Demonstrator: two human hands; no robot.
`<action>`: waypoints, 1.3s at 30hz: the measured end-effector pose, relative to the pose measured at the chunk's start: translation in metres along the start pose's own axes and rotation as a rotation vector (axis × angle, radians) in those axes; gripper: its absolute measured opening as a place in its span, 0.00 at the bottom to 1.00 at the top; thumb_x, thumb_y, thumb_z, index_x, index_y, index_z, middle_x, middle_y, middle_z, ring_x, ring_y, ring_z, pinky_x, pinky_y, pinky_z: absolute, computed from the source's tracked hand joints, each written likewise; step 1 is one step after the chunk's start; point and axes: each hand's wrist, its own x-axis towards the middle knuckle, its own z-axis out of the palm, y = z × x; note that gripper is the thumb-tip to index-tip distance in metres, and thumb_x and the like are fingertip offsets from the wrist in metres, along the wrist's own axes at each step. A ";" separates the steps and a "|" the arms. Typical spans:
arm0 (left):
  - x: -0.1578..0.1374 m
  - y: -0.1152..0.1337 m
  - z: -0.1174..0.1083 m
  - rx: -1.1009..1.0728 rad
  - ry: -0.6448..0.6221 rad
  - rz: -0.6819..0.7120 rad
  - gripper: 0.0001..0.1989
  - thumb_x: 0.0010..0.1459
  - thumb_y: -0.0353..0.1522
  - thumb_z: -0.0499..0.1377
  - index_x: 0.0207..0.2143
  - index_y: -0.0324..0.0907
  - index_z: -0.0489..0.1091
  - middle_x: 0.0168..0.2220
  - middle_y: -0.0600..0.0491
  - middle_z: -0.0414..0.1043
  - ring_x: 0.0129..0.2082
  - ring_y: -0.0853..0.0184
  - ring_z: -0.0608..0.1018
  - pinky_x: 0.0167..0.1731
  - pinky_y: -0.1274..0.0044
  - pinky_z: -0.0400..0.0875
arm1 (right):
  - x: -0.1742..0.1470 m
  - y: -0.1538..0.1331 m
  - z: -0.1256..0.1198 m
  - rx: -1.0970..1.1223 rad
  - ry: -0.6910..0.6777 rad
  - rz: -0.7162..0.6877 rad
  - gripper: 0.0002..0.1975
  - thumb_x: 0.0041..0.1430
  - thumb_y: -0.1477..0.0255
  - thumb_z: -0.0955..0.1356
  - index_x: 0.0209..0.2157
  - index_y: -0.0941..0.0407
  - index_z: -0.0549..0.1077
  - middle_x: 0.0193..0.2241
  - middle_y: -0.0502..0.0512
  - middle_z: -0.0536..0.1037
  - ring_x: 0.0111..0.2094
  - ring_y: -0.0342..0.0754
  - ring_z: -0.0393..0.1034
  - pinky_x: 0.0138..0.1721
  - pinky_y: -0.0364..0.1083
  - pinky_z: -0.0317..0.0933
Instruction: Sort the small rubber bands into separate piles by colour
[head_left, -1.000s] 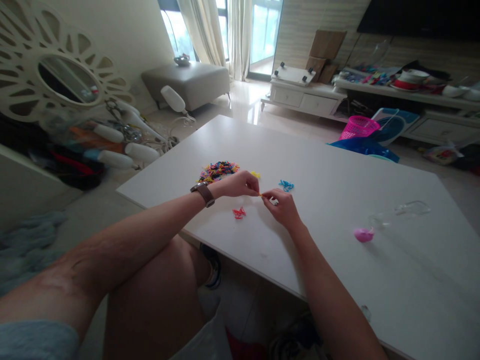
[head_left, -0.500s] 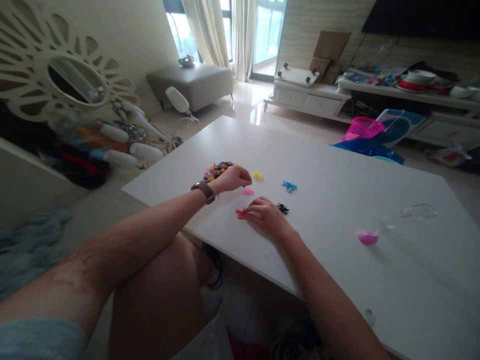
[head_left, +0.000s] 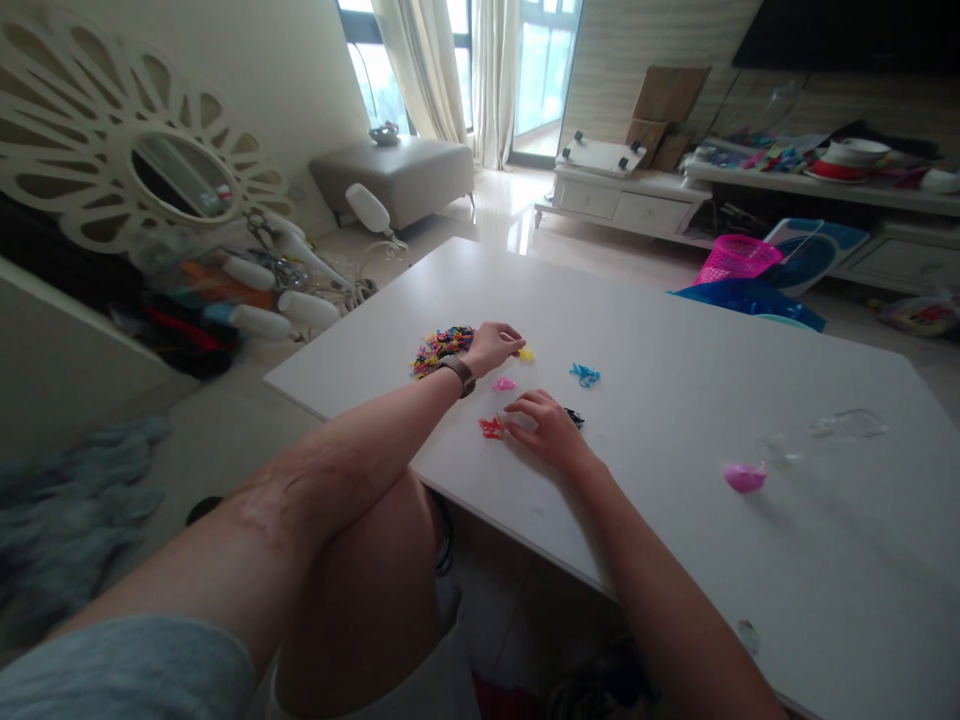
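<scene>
My left hand (head_left: 495, 346), with a dark watch (head_left: 459, 372) at the wrist, reaches over the table with its fingertips pinched at a small yellow pile (head_left: 527, 355). What the pinch holds, if anything, is too small to make out. Behind that wrist lies a large heap of mixed-colour small pieces (head_left: 442, 350), perhaps rubber bands. My right hand (head_left: 546, 430) rests on the tabletop, fingers apart, its tips beside a red pile (head_left: 492, 428). Between the hands is a pink pile (head_left: 504, 384). A black pile (head_left: 574, 418), partly hidden, lies just past my right hand, and a blue pile (head_left: 585, 375) farther back.
On the right of the white table (head_left: 675, 400) are a pink-purple rounded object (head_left: 745, 477) and a clear plastic item (head_left: 847, 424). Another small clear piece (head_left: 748, 636) lies near the front edge. A pink basket (head_left: 739, 260) stands beyond the table.
My left hand has moved right, from beside the mixed heap to the yellow pile. My right fingers have drawn slightly away from the red pile. The camera view has shifted a little.
</scene>
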 end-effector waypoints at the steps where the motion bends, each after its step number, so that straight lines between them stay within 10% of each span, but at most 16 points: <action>1: 0.001 0.001 0.002 0.010 0.006 0.000 0.07 0.54 0.30 0.70 0.31 0.35 0.76 0.27 0.47 0.79 0.27 0.69 0.80 0.27 0.81 0.69 | 0.000 0.001 0.000 -0.001 -0.001 0.001 0.05 0.63 0.70 0.71 0.41 0.53 0.78 0.41 0.57 0.79 0.45 0.53 0.71 0.50 0.53 0.66; 20: 0.004 -0.007 -0.071 0.176 0.180 0.048 0.11 0.45 0.31 0.70 0.33 0.37 0.79 0.29 0.48 0.80 0.29 0.66 0.79 0.30 0.78 0.73 | 0.000 0.004 -0.007 -0.025 0.074 0.035 0.06 0.66 0.73 0.67 0.37 0.53 0.77 0.37 0.55 0.77 0.42 0.52 0.70 0.47 0.51 0.64; 32: -0.008 -0.029 -0.112 0.390 -0.173 -0.042 0.12 0.35 0.29 0.69 0.28 0.39 0.79 0.24 0.53 0.77 0.24 0.66 0.76 0.24 0.78 0.67 | 0.000 0.002 -0.007 -0.030 0.056 0.049 0.07 0.65 0.74 0.67 0.35 0.53 0.77 0.36 0.55 0.78 0.42 0.52 0.70 0.46 0.51 0.65; 39: -0.010 -0.030 -0.119 0.605 -0.171 -0.054 0.12 0.32 0.26 0.67 0.26 0.40 0.80 0.23 0.54 0.76 0.24 0.67 0.73 0.22 0.78 0.63 | -0.001 0.006 -0.005 -0.025 0.040 0.045 0.07 0.65 0.74 0.67 0.35 0.53 0.78 0.35 0.55 0.78 0.42 0.52 0.70 0.45 0.51 0.64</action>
